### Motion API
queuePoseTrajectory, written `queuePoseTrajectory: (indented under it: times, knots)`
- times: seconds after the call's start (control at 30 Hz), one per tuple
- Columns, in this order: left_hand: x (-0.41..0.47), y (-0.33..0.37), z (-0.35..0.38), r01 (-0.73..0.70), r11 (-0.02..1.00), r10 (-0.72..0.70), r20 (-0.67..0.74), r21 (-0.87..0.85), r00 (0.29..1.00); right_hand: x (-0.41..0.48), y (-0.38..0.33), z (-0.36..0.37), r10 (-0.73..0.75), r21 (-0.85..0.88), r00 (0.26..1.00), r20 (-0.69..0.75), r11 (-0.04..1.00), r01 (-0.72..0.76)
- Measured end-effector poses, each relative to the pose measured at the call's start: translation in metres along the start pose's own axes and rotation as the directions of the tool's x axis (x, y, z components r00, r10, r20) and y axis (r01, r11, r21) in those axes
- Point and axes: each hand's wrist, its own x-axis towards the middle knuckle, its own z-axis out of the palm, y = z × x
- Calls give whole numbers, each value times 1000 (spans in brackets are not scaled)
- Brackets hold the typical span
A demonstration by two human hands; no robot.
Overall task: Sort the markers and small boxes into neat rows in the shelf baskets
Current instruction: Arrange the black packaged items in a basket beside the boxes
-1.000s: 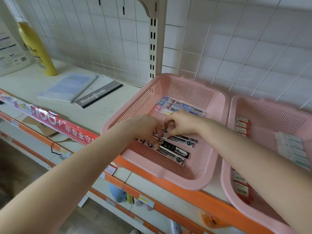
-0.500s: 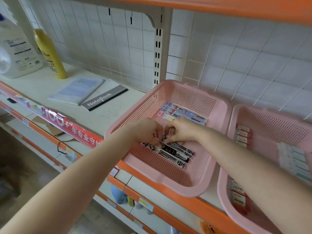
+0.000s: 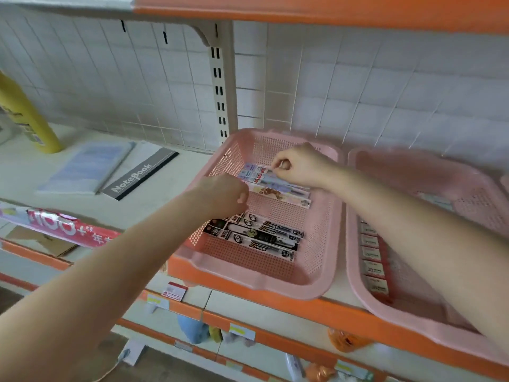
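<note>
The left pink basket holds a row of black marker packs at its front and a row of pastel marker packs at its back. My left hand is curled over the left end of the pastel packs and hides that end. My right hand sits above the back of that row, thumb and fingers pinching the top edge of a pastel pack. The right pink basket has a row of small red-and-white boxes along its left wall, partly hidden by my right forearm.
A yellow bottle stands at the far left of the shelf. A blue booklet and a notebook lie beside the left basket. An orange shelf hangs overhead, and a wire grid wall runs behind. More goods sit on the lower shelf.
Both hands have left the black marker packs at the basket's front and moved back to the pastel packs. The black packs now lie uncovered in a row.
</note>
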Motion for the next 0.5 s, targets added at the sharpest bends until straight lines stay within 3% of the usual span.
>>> queuePoseTrajectory:
  times: [0.2, 0.33, 0.5]
  knots:
    - [24, 49, -17, -231, 972, 220, -189, -37, 957, -68, 33, -29, 174, 32, 955, -241, 985, -172]
    - [56, 118, -24, -399, 903, 333, -325, -158, 885, -142, 71, -59, 320, 53, 856, -406, 943, -327]
    - [73, 230, -22, -564, 782, 471, -342, -265, 813, -266, 129, -94, 516, 93, 668, -536, 823, -561]
